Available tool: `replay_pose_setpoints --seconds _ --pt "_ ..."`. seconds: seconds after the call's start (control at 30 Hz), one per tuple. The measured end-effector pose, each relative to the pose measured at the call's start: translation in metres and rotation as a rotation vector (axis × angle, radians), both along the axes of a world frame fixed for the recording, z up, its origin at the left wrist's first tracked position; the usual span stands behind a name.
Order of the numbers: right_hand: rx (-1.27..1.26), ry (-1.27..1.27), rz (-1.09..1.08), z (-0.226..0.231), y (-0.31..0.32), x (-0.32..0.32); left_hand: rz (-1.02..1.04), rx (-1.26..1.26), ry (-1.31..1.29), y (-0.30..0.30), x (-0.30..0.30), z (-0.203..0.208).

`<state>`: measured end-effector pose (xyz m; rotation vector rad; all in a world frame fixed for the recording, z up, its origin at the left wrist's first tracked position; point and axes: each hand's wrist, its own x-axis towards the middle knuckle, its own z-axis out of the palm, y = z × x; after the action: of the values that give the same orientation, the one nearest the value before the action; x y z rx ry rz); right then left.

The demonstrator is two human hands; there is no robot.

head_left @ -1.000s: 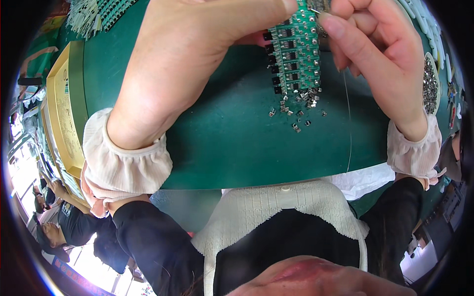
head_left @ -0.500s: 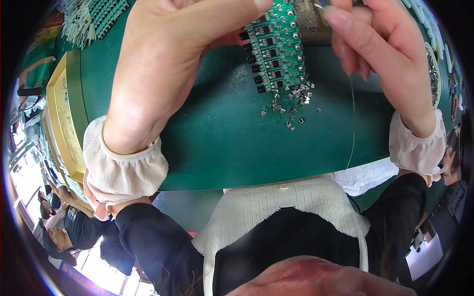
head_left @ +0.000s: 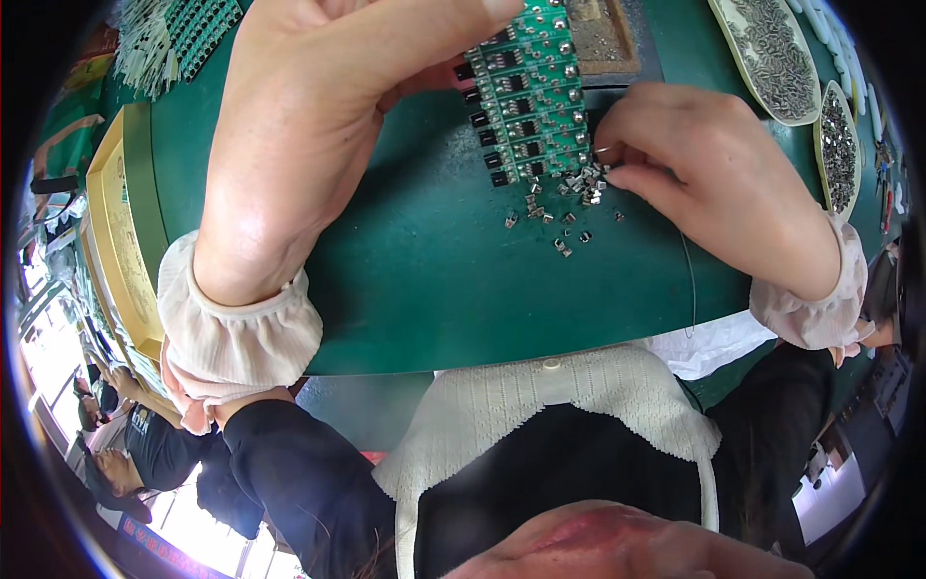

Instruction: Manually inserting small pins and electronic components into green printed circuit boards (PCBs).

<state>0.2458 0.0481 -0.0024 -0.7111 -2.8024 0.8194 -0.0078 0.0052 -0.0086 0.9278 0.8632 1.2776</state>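
Observation:
My left hand (head_left: pixel 299 106) grips the upper part of a green circuit board panel (head_left: pixel 535 106), its thumb over the top end. Small black chips, round solder dots and black parts along the left edge show on the panel. By the panel's lower right corner, my right hand (head_left: pixel 714 164) has its thumb and forefinger drawn together. A thin wire (head_left: pixel 692 280) hangs from under that hand toward the table's front edge; a short bright tip shows at the fingers. Small metal clips (head_left: pixel 583 185) lie in a loose pile beneath the fingertips, with several scattered nearer me.
A long tray of small metal pins (head_left: pixel 772 58) and a dish of metal clips (head_left: pixel 839 150) stand at the right. A brown tray (head_left: pixel 632 39) is at the back. More boards with white wires (head_left: pixel 198 39) lie far left, behind a yellow box (head_left: pixel 121 222).
My right hand has come down from the panel's upper right to the clips at its lower end, uncovering the pin tray. The left hand and panel have shifted slightly left.

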Motion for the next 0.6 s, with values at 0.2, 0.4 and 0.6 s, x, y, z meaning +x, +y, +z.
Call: replay_pose_setpoints --seconds 0.2,0.4,0.6 --pt "0.028 0.004 0.006 -0.001 0.002 -0.002 0.022 -0.121 0.036 0.0 -0.002 -0.001" --pt "-0.161 0.111 -0.083 0.014 0.003 -0.004 -0.006 -0.221 0.058 -0.001 -0.001 0.005" --pt "-0.393 0.237 -0.434 0.031 -0.004 -0.015 -0.105 -0.302 -0.006 -0.001 0.002 0.009"
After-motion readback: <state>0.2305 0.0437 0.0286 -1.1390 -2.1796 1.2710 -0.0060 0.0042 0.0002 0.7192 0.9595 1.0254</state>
